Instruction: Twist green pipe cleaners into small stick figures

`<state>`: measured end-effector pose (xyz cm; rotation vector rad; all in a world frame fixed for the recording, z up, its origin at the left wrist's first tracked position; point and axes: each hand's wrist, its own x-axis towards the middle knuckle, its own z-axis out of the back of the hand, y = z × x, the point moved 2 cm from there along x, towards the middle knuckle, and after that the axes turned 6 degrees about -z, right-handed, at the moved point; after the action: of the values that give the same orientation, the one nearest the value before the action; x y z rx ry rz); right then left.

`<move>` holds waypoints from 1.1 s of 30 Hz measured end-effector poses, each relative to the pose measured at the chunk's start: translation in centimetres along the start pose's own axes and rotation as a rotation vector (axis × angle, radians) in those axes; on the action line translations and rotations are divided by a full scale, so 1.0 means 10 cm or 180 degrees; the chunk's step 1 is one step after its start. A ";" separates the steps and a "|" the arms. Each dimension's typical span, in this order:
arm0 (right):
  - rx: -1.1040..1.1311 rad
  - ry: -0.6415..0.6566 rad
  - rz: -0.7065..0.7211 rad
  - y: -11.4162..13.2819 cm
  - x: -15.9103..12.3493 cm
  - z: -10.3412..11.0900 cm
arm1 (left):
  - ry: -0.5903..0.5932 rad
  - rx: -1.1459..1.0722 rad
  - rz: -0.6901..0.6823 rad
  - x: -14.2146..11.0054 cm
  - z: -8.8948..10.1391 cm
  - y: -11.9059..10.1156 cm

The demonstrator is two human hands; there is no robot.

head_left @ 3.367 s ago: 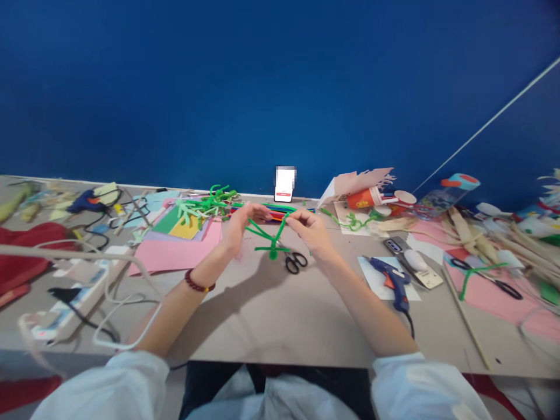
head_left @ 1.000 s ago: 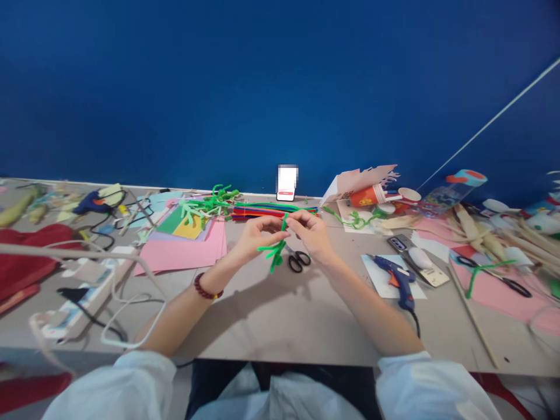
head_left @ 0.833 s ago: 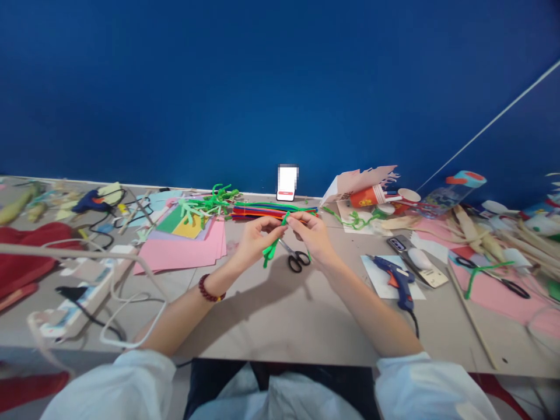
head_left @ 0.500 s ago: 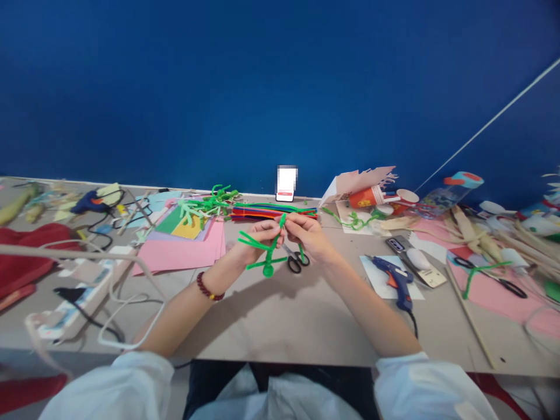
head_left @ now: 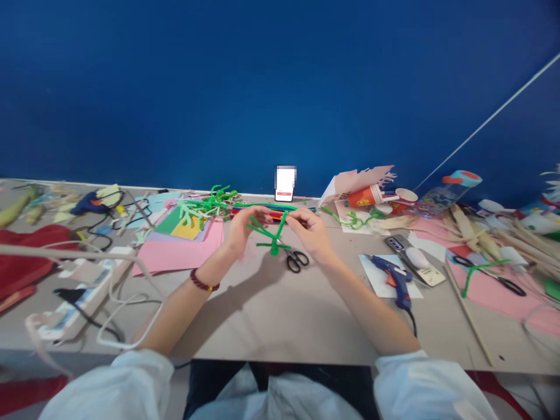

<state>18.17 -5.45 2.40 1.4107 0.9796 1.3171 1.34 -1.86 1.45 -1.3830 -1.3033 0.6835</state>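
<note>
A figure of green pipe cleaners (head_left: 274, 245) hangs over the table, with a round knot at its lower end, two short arms sideways and longer strands slanting upward. My right hand (head_left: 311, 232) pinches the tip of its upright strand between thumb and fingers. On the other side, my left hand (head_left: 243, 228) has its fingers loosely curved and apart, beside the left-hand strands; whether it touches them is unclear. Black-handled scissors (head_left: 297, 261) lie on the table just behind and below the figure, their blades partly hidden by it.
Behind my hands lie a bundle of coloured pipe cleaners (head_left: 301, 210) and a propped phone (head_left: 285, 184). Left are coloured papers (head_left: 179, 251), green pipe-cleaner pieces (head_left: 214, 201) and a power strip (head_left: 87, 294). A glue gun (head_left: 391, 277) and a wooden stick (head_left: 470, 315) are right.
My left hand has let go of the middle of the figure and moved left, its fingers opening. The green figure has shifted slightly up and right, with my right hand still pinching it.
</note>
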 end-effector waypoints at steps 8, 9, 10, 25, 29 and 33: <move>-0.0209 -0.0105 0.0078 -0.05 -0.05 -0.05 | 0.0259 0.2425 -0.1444 -0.16 -0.17 -0.09; -0.0139 -0.0104 0.0006 -0.06 -0.05 -0.06 | 0.0277 0.2527 -0.1487 -0.18 -0.18 -0.07; -0.0075 -0.0088 -0.0057 -0.07 -0.05 -0.06 | 0.0245 0.2603 -0.1513 -0.19 -0.18 -0.05; 0.1138 0.1174 -0.0916 -0.03 -0.03 -0.08 | 0.1079 0.0011 0.0192 -0.17 -0.21 0.03; 0.0972 0.1393 -0.0958 0.04 -0.06 -0.05 | 0.1352 -0.0080 0.0413 -0.18 -0.19 0.01; 0.0901 0.0962 -0.0916 0.06 -0.04 -0.04 | 0.1195 0.0032 0.0387 -0.16 -0.20 0.02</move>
<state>17.72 -5.96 2.85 1.2344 1.5611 1.2286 2.84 -3.97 1.35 -1.5065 -0.9242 0.4797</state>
